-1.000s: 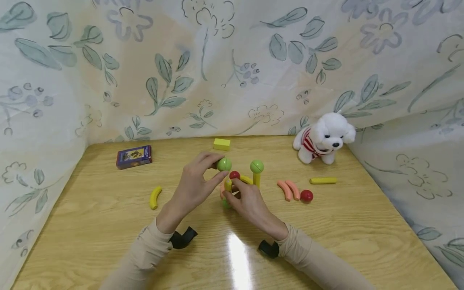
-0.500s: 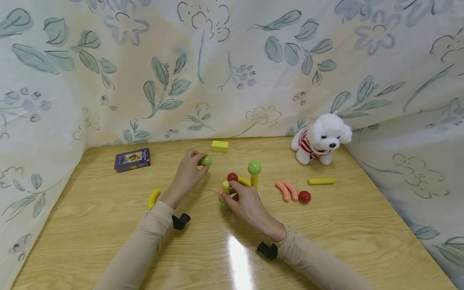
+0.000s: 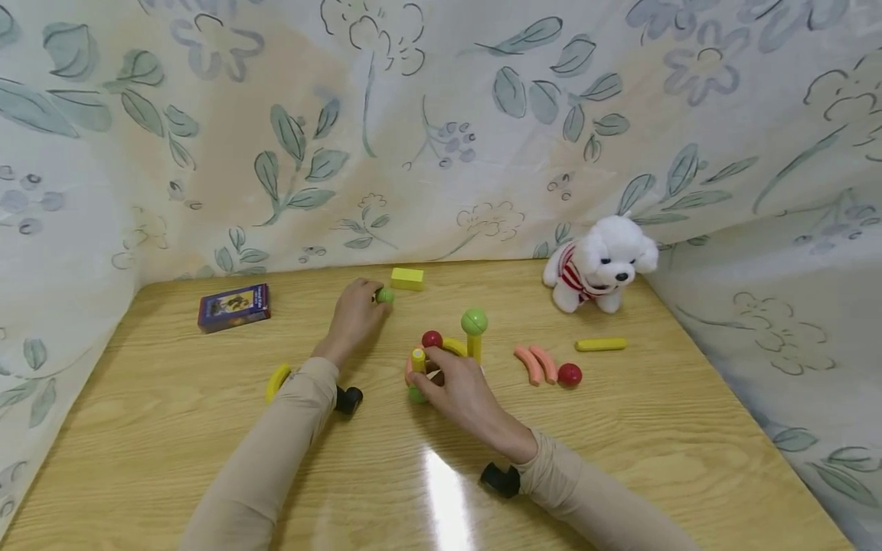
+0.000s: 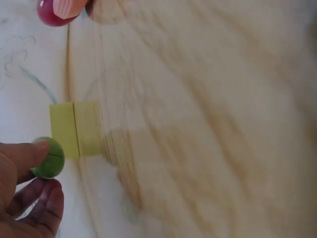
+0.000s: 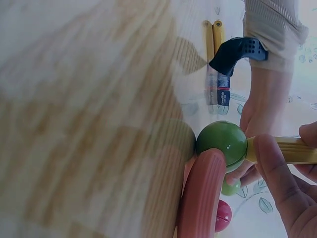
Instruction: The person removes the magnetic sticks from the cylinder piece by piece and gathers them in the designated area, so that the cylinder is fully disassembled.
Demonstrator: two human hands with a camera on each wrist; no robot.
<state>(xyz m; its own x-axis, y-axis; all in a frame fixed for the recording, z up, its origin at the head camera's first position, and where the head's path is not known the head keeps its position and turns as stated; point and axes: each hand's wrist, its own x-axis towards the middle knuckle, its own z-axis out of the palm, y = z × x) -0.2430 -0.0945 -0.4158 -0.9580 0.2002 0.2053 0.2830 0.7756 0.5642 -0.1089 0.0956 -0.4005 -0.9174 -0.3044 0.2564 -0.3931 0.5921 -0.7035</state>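
Left hand [image 3: 354, 317] has its thumb and fingers clamped on a green ball [image 3: 386, 295], glossy with a thin seam line, near a yellow block [image 3: 407, 278] toward the back of the table [image 3: 172, 428]. Right hand [image 3: 458, 386] is pinching an upright yellow stick [image 3: 418, 363], ridged along its side, with its lower end on another green ball [image 5: 222, 144]. Quick count from there outward: three green balls total, the third [image 3: 474, 321] topping a second upright stick [image 3: 474, 349]; two red balls [image 3: 432, 339]; three pink curved pieces [image 3: 528, 365]; two yellow curved ones [image 3: 279, 381]; three straight yellow sticks, one lying flat [image 3: 601, 344]; plus one block, one purplish box [image 3: 234, 308] and one white plush dog [image 3: 602, 264] in red-and-white stripes.
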